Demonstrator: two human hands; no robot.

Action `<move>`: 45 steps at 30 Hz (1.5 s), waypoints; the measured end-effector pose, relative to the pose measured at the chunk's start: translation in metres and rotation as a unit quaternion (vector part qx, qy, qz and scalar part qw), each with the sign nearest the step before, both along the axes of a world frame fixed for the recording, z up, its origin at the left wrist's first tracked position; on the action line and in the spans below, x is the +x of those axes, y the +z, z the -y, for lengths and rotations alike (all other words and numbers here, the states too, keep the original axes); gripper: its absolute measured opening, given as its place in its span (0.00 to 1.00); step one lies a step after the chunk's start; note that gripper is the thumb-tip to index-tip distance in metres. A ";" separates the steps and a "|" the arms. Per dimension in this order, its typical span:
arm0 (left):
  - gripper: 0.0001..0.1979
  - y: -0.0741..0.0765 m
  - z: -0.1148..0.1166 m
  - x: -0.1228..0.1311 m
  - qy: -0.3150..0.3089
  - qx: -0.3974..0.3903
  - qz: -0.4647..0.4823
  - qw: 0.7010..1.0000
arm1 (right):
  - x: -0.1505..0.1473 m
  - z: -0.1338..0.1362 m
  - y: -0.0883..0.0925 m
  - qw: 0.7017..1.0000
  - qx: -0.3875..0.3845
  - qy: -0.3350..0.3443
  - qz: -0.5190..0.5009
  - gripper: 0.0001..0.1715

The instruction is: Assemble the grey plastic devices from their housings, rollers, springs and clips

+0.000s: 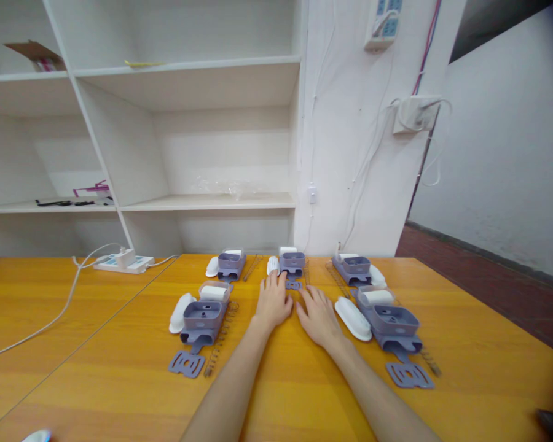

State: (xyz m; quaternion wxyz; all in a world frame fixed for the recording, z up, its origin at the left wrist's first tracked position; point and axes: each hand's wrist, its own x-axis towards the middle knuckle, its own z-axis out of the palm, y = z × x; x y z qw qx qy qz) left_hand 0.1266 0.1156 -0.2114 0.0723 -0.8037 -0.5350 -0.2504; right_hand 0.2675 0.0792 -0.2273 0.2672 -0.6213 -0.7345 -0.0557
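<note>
Both my arms reach forward over the wooden table. My left hand [273, 302] lies with its fingers stretched out, the fingertips at a white ribbed oval piece [272, 265] at the back middle. Beside that piece stands a grey-purple plastic housing [292, 261] with a white cylinder behind its open top. My right hand [319, 319] has its fingers spread on the tabletop, near a small slotted grey-purple plate [294, 285]. To the right of this hand are a white oval piece [352, 319] and a larger-looking grey-purple housing [394, 322]. Neither hand holds anything visible.
Similar housings stand at front left [203, 316], back left [231, 265] and back right [356, 267], with coil springs [221, 337] and slotted plates [187, 364] beside them. A power strip [124, 262] with a cable lies at left. White shelves [207, 202] rise behind the table.
</note>
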 end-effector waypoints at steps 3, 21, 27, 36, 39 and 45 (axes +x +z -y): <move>0.33 0.001 -0.004 0.001 -0.012 -0.008 0.000 1.000 | 0.000 -0.001 -0.001 1.000 -0.001 0.001 0.005 0.24; 0.24 0.005 -0.020 0.011 0.029 0.027 0.008 0.999 | 0.001 -0.004 -0.004 0.999 -0.028 0.007 0.017 0.27; 0.26 0.008 -0.041 0.028 0.111 0.025 0.018 0.993 | 0.000 -0.001 -0.003 1.000 -0.017 -0.006 0.015 0.27; 0.26 0.007 -0.053 0.026 0.141 0.053 0.019 0.988 | -0.001 0.004 0.003 1.000 -0.001 -0.004 0.008 0.26; 0.28 0.008 -0.056 0.024 0.086 0.071 0.007 0.994 | -0.002 0.005 0.004 1.000 0.001 -0.002 0.010 0.26; 0.13 0.016 -0.057 0.028 0.034 0.097 0.015 0.995 | -0.003 0.003 0.002 1.000 0.003 -0.008 0.011 0.26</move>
